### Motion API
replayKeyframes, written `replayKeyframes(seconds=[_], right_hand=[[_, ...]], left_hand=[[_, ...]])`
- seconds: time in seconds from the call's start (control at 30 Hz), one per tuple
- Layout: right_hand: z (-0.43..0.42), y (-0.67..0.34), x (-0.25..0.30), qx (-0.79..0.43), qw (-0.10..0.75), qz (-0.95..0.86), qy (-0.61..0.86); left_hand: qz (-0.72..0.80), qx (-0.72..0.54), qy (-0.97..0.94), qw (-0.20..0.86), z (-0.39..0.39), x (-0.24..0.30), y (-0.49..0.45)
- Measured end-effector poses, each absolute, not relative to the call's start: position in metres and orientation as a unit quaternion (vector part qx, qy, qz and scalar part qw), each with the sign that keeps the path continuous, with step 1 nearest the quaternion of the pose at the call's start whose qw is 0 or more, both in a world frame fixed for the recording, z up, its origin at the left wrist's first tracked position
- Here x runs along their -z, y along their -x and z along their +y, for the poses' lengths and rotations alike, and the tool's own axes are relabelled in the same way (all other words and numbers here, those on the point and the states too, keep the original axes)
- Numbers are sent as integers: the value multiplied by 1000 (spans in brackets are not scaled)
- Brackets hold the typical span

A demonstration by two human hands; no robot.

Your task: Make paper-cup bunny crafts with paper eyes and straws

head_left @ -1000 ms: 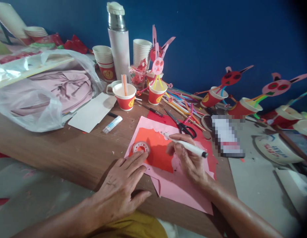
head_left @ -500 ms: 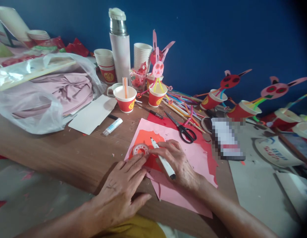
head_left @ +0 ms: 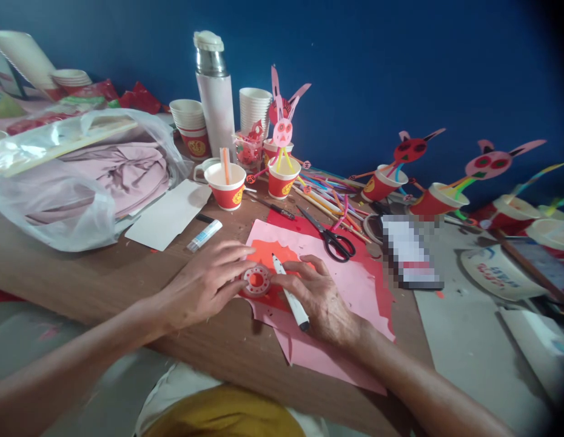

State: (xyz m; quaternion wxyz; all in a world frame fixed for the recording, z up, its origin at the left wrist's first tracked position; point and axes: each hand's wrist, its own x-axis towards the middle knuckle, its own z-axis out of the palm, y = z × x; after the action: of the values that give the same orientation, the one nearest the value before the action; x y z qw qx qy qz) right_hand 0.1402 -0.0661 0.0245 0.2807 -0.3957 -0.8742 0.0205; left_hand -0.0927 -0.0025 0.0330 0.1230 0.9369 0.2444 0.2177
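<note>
A white marker [head_left: 292,300], its dark tip pointing up and left, is held in my right hand [head_left: 325,297]. My right fingertips reach the right edge of a pale ring [head_left: 257,280] with small holes round its rim. That ring lies flat on orange-red paper [head_left: 264,249], which sits over pink paper [head_left: 355,315]. From the left, my left hand [head_left: 213,279] stretches its fingers apart, with the tips at the ring's left edge. Black-handled scissors [head_left: 339,243] rest beyond my right hand on the sheets.
A glue stick [head_left: 204,235] and white card [head_left: 170,213] lie left of the papers. Behind stand paper cups [head_left: 225,188], a flask [head_left: 216,109] and paper rabbit figures [head_left: 282,131]. Drinking straws [head_left: 327,203] are heaped near the wall. At right lies a phone [head_left: 412,252].
My left hand has lifted off the ring's near side and swung to its left, fingers now apart. More of the ring shows. My right hand still grips the marker; the view has shifted slightly.
</note>
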Motion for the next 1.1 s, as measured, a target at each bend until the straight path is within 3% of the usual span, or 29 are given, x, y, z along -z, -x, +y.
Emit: replayKeyframes(seconds=[0.33, 0.8, 1.1], right_hand=[[-68, -140, -22, -22, 276, -875, 398], [-75, -140, -43, -6, 263, -894, 362], [-105, -108, -50, -27, 201, -923, 327]], left_hand=[[127, -54, -965, 225, 39, -50, 73], [164, -129, -959, 192, 41, -36, 70], [195, -149, -951, 187, 36, -28, 72]])
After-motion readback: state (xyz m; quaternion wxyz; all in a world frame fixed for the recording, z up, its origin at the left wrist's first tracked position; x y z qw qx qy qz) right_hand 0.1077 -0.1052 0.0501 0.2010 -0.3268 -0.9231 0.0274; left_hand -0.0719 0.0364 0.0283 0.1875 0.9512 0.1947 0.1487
